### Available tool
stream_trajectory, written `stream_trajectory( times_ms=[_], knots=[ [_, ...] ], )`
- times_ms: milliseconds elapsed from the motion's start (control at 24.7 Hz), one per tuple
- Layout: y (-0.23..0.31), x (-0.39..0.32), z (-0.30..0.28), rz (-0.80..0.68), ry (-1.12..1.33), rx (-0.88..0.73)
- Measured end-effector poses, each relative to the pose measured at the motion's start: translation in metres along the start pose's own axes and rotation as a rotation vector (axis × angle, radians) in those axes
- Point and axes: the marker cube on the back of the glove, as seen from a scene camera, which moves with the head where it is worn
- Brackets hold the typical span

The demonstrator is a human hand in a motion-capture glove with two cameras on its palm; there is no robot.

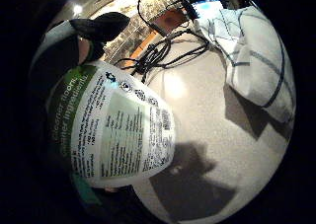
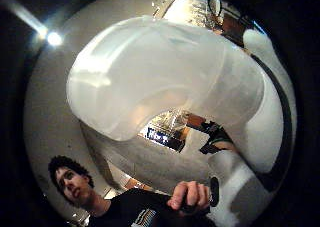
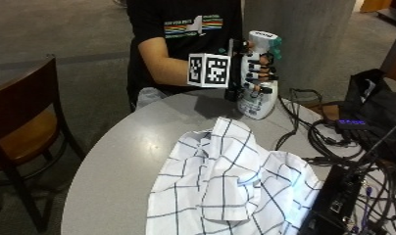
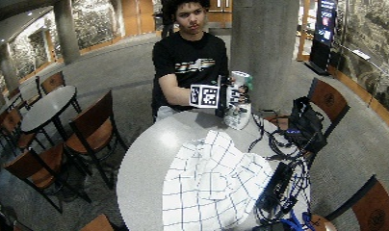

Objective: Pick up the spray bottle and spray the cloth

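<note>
— Spray bottle: how many, and where is it?

— One. It is white, with a teal part near its top and a printed label, upright at the far side of the round grey table. Its base seems just off the tabletop, though I cannot tell for sure. In the little-finger palm view the label fills much of the picture, so the bottle is close against the palm.

— And the gloved right hand?

— Its fingers are curled round the bottle's body and neck, gripping it from the left side. The thumb-side palm view shows the bottle's translucent white top right before the palm.

— The cloth?

— One cloth, white with thin dark checks, lies rumpled on the near half of the table, well apart from the bottle. It also shows in the little-finger view, lying on the tabletop.

— The other hand?

— Bare, and low by the person's waist in the thumb-side view, its fingers curled round a small dark object.

— Anything else?

— A tangle of black cables and a black bag to the right, and one wooden chair to the left.
</note>
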Motion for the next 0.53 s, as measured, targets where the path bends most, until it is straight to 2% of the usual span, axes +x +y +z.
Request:
stream_trajectory(
  times_ms=[203,405,527],
  knots=[
    [0.020,0.000,-0.024,0.009,0.051,-0.014],
    [0.061,0.001,-0.090,0.022,0.237,0.183],
    [0.087,0.007,-0.122,0.039,0.342,0.219]
  ],
)
